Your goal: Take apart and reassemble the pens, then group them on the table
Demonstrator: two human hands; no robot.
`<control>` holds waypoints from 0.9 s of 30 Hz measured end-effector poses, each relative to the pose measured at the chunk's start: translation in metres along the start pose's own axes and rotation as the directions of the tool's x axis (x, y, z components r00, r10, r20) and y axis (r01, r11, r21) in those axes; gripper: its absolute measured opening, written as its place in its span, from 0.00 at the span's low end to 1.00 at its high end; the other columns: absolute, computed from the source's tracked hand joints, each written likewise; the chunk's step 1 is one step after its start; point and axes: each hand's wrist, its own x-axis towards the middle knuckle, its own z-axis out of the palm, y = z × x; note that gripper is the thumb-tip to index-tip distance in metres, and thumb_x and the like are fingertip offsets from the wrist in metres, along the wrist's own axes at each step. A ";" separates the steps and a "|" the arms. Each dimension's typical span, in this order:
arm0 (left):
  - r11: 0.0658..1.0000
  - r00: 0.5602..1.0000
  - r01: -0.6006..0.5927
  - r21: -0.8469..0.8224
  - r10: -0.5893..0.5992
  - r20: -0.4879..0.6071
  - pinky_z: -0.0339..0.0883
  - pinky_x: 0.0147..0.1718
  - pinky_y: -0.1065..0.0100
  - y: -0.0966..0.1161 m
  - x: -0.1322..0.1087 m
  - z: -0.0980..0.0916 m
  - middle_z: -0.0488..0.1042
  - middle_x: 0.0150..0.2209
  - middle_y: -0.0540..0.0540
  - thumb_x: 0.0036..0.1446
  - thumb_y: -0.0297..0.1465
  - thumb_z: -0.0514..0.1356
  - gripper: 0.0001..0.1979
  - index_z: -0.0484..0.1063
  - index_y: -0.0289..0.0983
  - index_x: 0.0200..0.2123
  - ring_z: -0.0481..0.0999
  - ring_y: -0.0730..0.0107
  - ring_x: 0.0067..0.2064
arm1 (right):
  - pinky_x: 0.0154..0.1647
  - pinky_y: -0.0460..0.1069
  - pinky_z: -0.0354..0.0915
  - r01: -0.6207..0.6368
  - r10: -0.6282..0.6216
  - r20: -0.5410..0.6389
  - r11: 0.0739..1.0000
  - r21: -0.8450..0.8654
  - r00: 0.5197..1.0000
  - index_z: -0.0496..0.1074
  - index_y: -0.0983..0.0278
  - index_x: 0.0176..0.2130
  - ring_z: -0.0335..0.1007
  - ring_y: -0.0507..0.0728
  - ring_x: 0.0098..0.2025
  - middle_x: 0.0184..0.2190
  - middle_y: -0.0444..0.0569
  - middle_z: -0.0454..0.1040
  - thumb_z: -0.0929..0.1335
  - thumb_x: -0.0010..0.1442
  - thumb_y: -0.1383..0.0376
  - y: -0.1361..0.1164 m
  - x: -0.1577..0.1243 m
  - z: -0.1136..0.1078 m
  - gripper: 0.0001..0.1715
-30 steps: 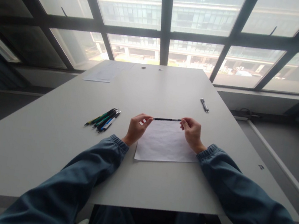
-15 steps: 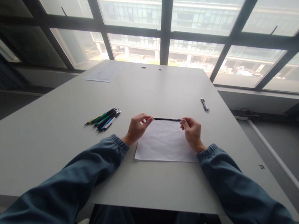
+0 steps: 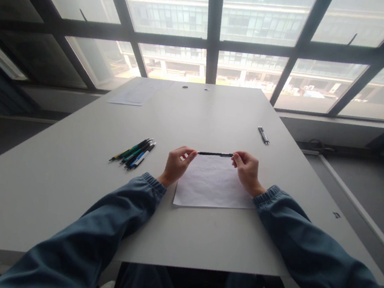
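A dark pen (image 3: 215, 154) is held level between my two hands, above the far edge of a white sheet of paper (image 3: 214, 186). My left hand (image 3: 176, 164) pinches its left end between thumb and fingers. At the other end, my right hand (image 3: 247, 170) grips the pen's tip in the same way. Something small and red shows by my left fingers, too little of it to name. The paper lies flat on the table in front of me, its right side partly covered by my right hand and wrist.
To the left of my hands lies a bunch of several pens (image 3: 133, 153). A couple of silver-grey pens (image 3: 263, 135) rest at the right. Papers (image 3: 133, 91) lie at the far left of the white table (image 3: 44, 189), which reaches up to the windows (image 3: 175, 62).
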 end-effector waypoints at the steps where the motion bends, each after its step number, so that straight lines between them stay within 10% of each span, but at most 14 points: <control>1: 1.000 1.000 0.000 0.000 0.000 0.000 0.68 0.33 0.68 0.000 0.000 0.000 0.80 0.33 0.46 0.64 0.41 0.61 0.14 0.80 0.38 0.34 0.77 0.68 0.35 | 0.25 0.48 0.65 0.001 -0.001 0.002 1.000 0.000 1.000 0.76 0.66 0.34 0.67 0.51 0.23 0.24 0.46 0.75 0.71 0.59 0.52 0.000 0.000 0.000 0.18; 27: 1.000 1.000 0.011 -0.015 -0.010 0.016 0.66 0.33 0.68 0.001 0.000 0.000 0.80 0.32 0.47 0.64 0.39 0.62 0.13 0.80 0.38 0.32 0.76 0.69 0.34 | 0.25 0.47 0.64 0.000 0.000 0.008 1.000 0.000 1.000 0.76 0.66 0.33 0.67 0.51 0.23 0.23 0.46 0.74 0.72 0.60 0.52 -0.001 -0.001 -0.001 0.18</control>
